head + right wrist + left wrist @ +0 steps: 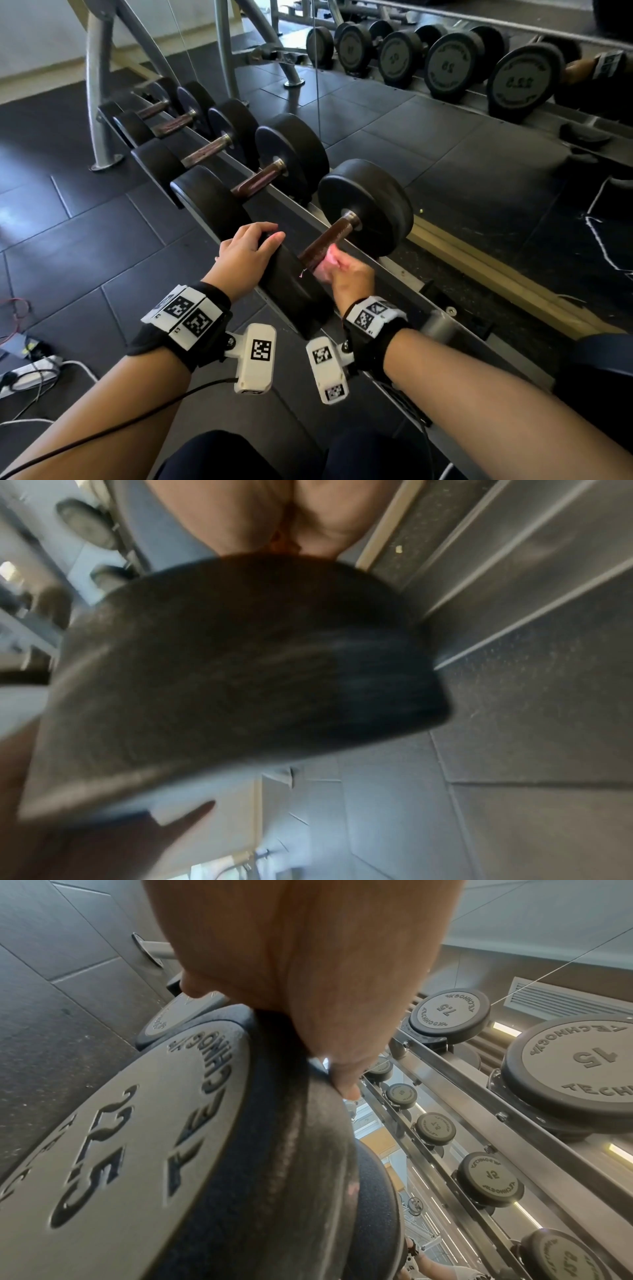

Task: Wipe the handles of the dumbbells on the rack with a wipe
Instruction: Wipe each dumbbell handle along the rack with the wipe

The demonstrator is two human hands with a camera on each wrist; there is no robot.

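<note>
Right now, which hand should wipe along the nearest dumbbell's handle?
Right. The right hand already grips the wipe against the handle; the left hand only rests on the near weight head.

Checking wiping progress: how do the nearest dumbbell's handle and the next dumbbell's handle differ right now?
The nearest handle has the right hand holding a pink wipe against it; the next handle is bare and untouched. The left hand rests on the nearest dumbbell's head only. Both handles are dark brown, lying on the rack.

Matt rubber dumbbell (364, 209) heads (brown knurled handle (325, 243)).
</note>
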